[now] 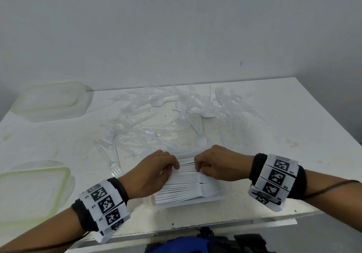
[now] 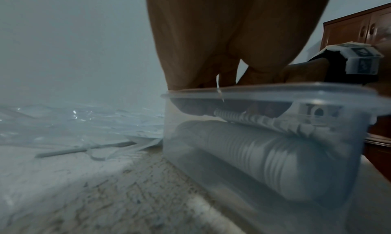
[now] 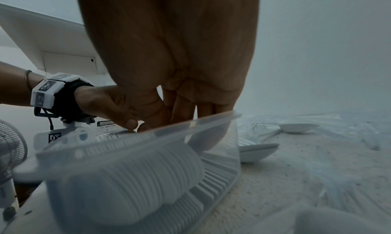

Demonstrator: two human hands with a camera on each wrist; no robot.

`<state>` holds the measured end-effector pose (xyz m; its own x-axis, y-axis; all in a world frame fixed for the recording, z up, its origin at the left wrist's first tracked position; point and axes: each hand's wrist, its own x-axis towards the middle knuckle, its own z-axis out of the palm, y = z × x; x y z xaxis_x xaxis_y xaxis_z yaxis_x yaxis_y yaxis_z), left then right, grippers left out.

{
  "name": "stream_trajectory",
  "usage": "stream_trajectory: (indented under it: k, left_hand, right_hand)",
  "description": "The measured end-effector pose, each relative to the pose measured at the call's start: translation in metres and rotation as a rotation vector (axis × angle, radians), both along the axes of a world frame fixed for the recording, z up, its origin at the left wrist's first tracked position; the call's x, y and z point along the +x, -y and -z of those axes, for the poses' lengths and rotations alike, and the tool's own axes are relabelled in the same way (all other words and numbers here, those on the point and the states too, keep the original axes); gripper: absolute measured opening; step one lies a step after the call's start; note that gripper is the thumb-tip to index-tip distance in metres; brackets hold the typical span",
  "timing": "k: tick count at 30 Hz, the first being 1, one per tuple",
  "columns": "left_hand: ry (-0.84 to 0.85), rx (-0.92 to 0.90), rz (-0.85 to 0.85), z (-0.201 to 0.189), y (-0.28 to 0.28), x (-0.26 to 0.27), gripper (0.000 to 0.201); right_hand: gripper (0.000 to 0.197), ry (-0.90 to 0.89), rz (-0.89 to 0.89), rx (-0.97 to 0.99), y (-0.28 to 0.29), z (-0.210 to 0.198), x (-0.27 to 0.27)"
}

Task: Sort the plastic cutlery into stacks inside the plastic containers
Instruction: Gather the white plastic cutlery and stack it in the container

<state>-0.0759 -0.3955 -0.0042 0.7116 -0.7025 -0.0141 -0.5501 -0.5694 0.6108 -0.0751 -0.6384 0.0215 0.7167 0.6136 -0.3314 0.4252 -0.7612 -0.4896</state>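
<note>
**Both hands working the stacked cutlery in the near container**

Both grips are closing on one thing: the left hand (image 1: 154, 171) and the right hand (image 1: 215, 164) are curling their fingers over the far end of the row of white cutlery (image 1: 188, 186), thumbs and fingertips pinching into the packed handles. Between the two grips a narrow band of the stack is showing. Under and around the grips, the clear plastic container (image 1: 195, 201) is holding the row, which is lying on edge and running from the grips back toward the person. Through the container's wall (image 2: 232, 179) in the left wrist view, the nested spoon bowls are appearing as a ribbed roll, with the left fingertips (image 2: 190, 110) dipping below the rim. In the right wrist view, the right fingers (image 3: 182, 110) are reaching down inside the rim (image 3: 190, 124) beside the left thumb (image 3: 131, 124).

Beyond the grips, loose clear and white cutlery (image 1: 176, 119) is lying scattered across the tabletop (image 1: 293, 119). Left of the grips, a green-rimmed lid (image 1: 33, 192) is sitting at the near edge, and another container (image 1: 52, 100) is standing well apart at the far left corner.
</note>
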Motion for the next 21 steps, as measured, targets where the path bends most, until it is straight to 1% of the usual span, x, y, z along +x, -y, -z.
stream_trajectory:
  k: [6, 11, 14, 16, 19, 21]
  left_hand:
    - [-0.021, 0.047, 0.02, -0.002, 0.002, -0.001, 0.028]
    - [-0.007, 0.033, 0.029, -0.001, -0.001, 0.001, 0.027]
    - [0.001, 0.034, 0.041, -0.005, 0.0, 0.004, 0.03]
    - [0.003, 0.024, 0.067, -0.012, 0.0, 0.009, 0.03]
    - [0.053, 0.036, 0.087, -0.026, -0.002, 0.022, 0.026]
    - [0.115, 0.05, 0.069, -0.034, -0.006, 0.036, 0.024]
  right_hand:
    - [0.017, 0.022, 0.006, 0.03, -0.003, 0.003, -0.002]
    - [0.019, 0.013, 0.015, 0.068, -0.003, -0.003, -0.001]
    - [0.015, 0.082, 0.063, 0.137, -0.002, -0.017, 0.011]
    - [0.012, 0.165, 0.125, 0.162, 0.004, -0.024, 0.031]
    - [0.013, 0.296, 0.199, 0.09, 0.018, -0.02, 0.073]
    - [0.021, 0.317, 0.162, -0.07, 0.025, -0.01, 0.096]
